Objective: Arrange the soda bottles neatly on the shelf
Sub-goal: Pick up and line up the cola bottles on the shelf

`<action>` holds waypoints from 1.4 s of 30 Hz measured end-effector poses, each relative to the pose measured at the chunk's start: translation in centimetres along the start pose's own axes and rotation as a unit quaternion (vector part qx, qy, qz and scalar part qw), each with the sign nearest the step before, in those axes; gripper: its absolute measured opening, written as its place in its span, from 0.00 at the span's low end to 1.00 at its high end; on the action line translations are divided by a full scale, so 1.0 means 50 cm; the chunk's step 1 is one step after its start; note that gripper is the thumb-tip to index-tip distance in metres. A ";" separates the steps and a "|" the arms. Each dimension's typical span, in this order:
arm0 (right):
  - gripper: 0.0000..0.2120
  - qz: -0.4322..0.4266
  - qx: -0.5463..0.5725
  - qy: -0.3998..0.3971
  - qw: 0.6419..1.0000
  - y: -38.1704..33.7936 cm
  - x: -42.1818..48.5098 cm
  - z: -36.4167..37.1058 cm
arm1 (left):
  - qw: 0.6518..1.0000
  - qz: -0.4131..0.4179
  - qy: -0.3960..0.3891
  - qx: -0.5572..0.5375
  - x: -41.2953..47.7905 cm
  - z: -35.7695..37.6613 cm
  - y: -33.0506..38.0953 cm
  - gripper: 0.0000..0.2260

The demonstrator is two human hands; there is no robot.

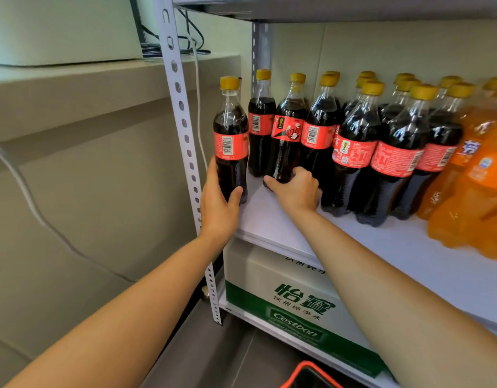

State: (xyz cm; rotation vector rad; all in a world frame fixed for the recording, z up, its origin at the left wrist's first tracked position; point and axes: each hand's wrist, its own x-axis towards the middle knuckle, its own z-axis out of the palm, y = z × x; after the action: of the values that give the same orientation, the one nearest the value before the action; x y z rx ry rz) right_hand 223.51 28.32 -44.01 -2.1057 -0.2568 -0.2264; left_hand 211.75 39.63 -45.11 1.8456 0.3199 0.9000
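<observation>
Gripping a cola bottle (231, 141) by its lower body with the left hand (219, 203), thumb across the front, fingers curled behind. Upright, yellow cap on, base at the left edge of the shelf (409, 247), just right of the perforated post (183, 121); hard to tell whether resting on the board.

Clasping the foot of a second cola bottle (288, 130) with the right hand (295, 189), thumb to the left, fingers curled round the right side. Tilted, cap leaning right.

Beyond and between the two hands, a third cola bottle (261, 121) upright at the back.

Right of the right hand, rows of cola bottles (353, 152) packed close, then orange soda bottles (479, 177) further right.

Below both hands, under the shelf, a Cestbon water carton (292, 303).
</observation>
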 end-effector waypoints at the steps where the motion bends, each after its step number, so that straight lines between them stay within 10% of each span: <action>1: 0.25 0.003 -0.012 0.006 1.000 -0.002 0.003 0.004 | 1.000 -0.001 0.003 -0.001 0.002 0.002 -0.001 0.35; 17: 0.15 -0.044 0.039 -0.055 0.997 0.010 0.006 0.009 | 1.000 -0.012 0.018 -0.006 0.008 0.008 0.004 0.36; 37: 0.27 -0.101 0.085 -0.195 0.972 0.000 0.034 0.007 | 0.993 -0.019 0.076 0.088 0.031 0.042 -0.017 0.31; 42: 0.21 -0.176 0.029 -0.108 0.978 0.003 -0.022 -0.088 | 0.993 -0.039 0.063 0.092 0.038 0.043 -0.010 0.33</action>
State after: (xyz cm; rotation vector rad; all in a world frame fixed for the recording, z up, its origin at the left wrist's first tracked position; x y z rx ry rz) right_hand 222.25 24.37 -42.16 -2.0156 -0.7597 -0.1941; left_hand 214.66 39.54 -45.16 1.9333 0.5670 0.9621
